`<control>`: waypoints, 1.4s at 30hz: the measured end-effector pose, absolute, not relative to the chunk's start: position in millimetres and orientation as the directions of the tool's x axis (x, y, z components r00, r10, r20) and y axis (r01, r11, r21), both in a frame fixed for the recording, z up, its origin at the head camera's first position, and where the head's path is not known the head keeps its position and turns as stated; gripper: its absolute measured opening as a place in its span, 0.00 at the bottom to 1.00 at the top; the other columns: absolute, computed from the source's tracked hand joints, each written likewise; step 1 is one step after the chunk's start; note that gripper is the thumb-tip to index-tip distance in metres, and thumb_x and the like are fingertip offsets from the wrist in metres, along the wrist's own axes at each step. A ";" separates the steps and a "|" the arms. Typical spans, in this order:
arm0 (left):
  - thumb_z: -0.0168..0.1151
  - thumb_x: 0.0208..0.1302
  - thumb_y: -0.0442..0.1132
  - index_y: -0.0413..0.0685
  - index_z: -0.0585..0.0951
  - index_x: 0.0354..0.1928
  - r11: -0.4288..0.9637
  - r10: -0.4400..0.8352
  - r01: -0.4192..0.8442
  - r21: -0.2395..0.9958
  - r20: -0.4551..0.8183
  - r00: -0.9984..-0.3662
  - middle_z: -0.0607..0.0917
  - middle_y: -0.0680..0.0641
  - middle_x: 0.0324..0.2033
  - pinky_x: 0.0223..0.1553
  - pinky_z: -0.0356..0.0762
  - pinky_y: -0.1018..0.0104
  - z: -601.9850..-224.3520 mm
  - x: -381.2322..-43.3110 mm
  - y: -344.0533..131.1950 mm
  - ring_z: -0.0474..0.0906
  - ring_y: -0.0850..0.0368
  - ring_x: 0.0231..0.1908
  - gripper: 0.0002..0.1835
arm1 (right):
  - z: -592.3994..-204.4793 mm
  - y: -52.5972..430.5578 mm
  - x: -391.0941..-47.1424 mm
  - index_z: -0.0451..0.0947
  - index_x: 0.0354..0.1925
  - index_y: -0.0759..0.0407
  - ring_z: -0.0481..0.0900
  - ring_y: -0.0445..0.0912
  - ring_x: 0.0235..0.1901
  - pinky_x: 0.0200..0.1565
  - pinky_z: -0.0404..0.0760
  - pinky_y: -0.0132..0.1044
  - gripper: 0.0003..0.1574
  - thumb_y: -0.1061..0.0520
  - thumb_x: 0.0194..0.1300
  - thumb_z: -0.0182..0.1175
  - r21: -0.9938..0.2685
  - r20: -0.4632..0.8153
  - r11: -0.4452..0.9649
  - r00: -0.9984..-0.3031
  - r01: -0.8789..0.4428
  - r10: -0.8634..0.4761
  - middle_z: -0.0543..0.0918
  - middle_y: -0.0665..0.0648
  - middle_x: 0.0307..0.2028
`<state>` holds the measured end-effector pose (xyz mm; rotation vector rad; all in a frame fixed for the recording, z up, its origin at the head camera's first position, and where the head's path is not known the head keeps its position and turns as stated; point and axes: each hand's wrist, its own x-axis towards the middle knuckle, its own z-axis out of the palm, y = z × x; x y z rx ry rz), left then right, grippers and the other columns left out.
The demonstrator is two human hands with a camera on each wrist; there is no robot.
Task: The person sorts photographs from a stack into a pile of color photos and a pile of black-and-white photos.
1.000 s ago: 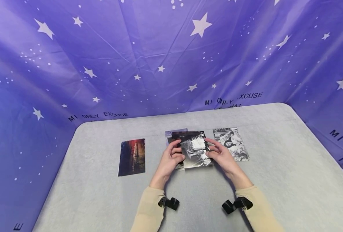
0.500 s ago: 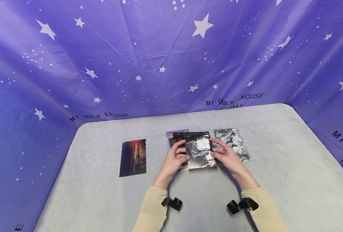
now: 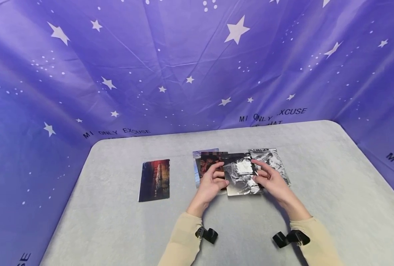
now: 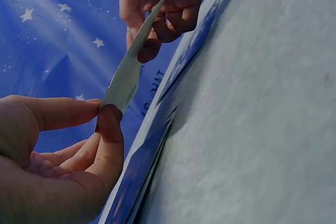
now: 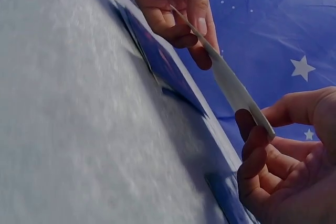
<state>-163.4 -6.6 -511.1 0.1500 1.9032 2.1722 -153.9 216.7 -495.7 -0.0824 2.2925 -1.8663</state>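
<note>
Both hands hold a glossy black-and-white photo print (image 3: 238,179) by its opposite side edges. My left hand (image 3: 210,188) pinches the left edge between thumb and fingers, while my right hand (image 3: 273,184) pinches the right edge. Each wrist view catches the photo print (image 4: 123,74) nearly edge-on, lifted off the table with its pale back showing. Beneath and left of it lies a dark red picture (image 3: 210,159) overlapping a bluish one (image 3: 197,175). Another black-and-white picture (image 3: 271,159) lies at the right, its left part hidden by the held print and my right hand.
A dark picture with a red-orange glow (image 3: 155,181) lies apart on the left of the grey table (image 3: 117,229). A purple curtain with white stars (image 3: 170,48) hangs behind the table and along its sides. Black wrist cameras (image 3: 207,235) sit on both sleeves.
Both hands have carried the held photo print to the right. More of the dark red picture now shows, and the print comes closer over the right-hand picture. The head view has shifted slightly.
</note>
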 end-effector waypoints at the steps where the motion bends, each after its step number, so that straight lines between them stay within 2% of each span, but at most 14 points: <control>1: 0.61 0.53 0.19 0.38 0.67 0.66 -0.114 0.259 -0.120 0.986 -0.087 -0.962 0.80 0.42 0.39 0.37 0.77 0.69 -511.0 -163.0 -4.6 0.80 0.57 0.35 0.35 | -495.9 218.9 -152.9 0.57 0.71 0.64 0.58 0.36 0.17 0.21 0.63 0.29 0.40 0.69 0.62 0.57 -0.973 -0.110 0.218 -0.982 0.074 -0.157 0.69 0.48 0.24; 9: 0.62 0.52 0.21 0.38 0.69 0.65 -0.069 0.268 -0.105 0.992 -0.083 -0.960 0.80 0.42 0.39 0.36 0.77 0.70 -513.3 -162.5 11.1 0.80 0.54 0.36 0.34 | -497.4 232.8 -150.5 0.57 0.69 0.68 0.57 0.34 0.15 0.17 0.61 0.27 0.39 0.72 0.62 0.55 -0.973 -0.063 0.231 -0.987 0.026 -0.151 0.66 0.46 0.22; 13: 0.64 0.52 0.22 0.40 0.70 0.64 -0.026 0.247 -0.105 0.994 -0.096 -0.964 0.81 0.44 0.39 0.35 0.76 0.70 -514.7 -163.0 20.2 0.81 0.54 0.36 0.34 | -498.2 238.2 -150.1 0.58 0.69 0.71 0.65 0.35 0.20 0.24 0.67 0.27 0.38 0.72 0.62 0.56 -0.964 -0.025 0.265 -0.991 -0.011 -0.133 0.69 0.46 0.24; 17: 0.64 0.53 0.22 0.40 0.70 0.64 0.000 0.254 -0.105 0.994 -0.101 -0.962 0.81 0.44 0.39 0.34 0.76 0.70 -514.2 -165.1 28.0 0.81 0.56 0.34 0.33 | -497.9 244.5 -150.2 0.57 0.68 0.71 0.68 0.36 0.25 0.29 0.70 0.27 0.38 0.70 0.62 0.56 -0.957 -0.006 0.287 -0.993 -0.029 -0.118 0.72 0.48 0.25; 26: 0.66 0.54 0.24 0.44 0.71 0.65 0.096 0.268 -0.106 0.990 -0.128 -0.955 0.82 0.46 0.41 0.36 0.78 0.68 -511.1 -176.4 46.1 0.80 0.59 0.34 0.34 | -500.4 260.4 -155.8 0.58 0.67 0.74 0.60 0.36 0.20 0.21 0.64 0.29 0.37 0.71 0.62 0.58 -0.933 0.031 0.355 -0.995 -0.063 -0.095 0.64 0.47 0.22; 32: 0.67 0.54 0.25 0.45 0.72 0.65 0.164 0.263 -0.103 0.981 -0.145 -0.954 0.82 0.47 0.40 0.37 0.78 0.66 -509.9 -186.7 59.4 0.81 0.58 0.35 0.33 | -501.3 271.5 -162.9 0.60 0.65 0.75 0.66 0.37 0.23 0.22 0.67 0.30 0.35 0.68 0.62 0.59 -0.866 0.048 0.493 -0.996 -0.080 -0.077 0.72 0.55 0.31; 35: 0.67 0.53 0.25 0.44 0.73 0.64 0.186 0.258 -0.107 0.977 -0.154 -0.954 0.83 0.46 0.40 0.38 0.78 0.67 -510.0 -190.2 66.0 0.81 0.57 0.36 0.33 | -500.8 276.4 -164.7 0.61 0.65 0.75 0.68 0.37 0.26 0.24 0.69 0.29 0.35 0.66 0.63 0.59 -0.848 0.027 0.527 -0.998 -0.056 -0.062 0.73 0.59 0.35; 42: 0.67 0.52 0.23 0.41 0.74 0.62 0.167 0.247 -0.117 0.979 -0.156 -0.956 0.83 0.45 0.37 0.36 0.78 0.69 -512.6 -196.2 78.2 0.81 0.57 0.34 0.32 | -497.4 283.0 -168.1 0.64 0.63 0.75 0.68 0.36 0.27 0.25 0.69 0.31 0.32 0.63 0.63 0.58 -0.796 0.024 0.604 -0.999 -0.046 -0.045 0.73 0.60 0.35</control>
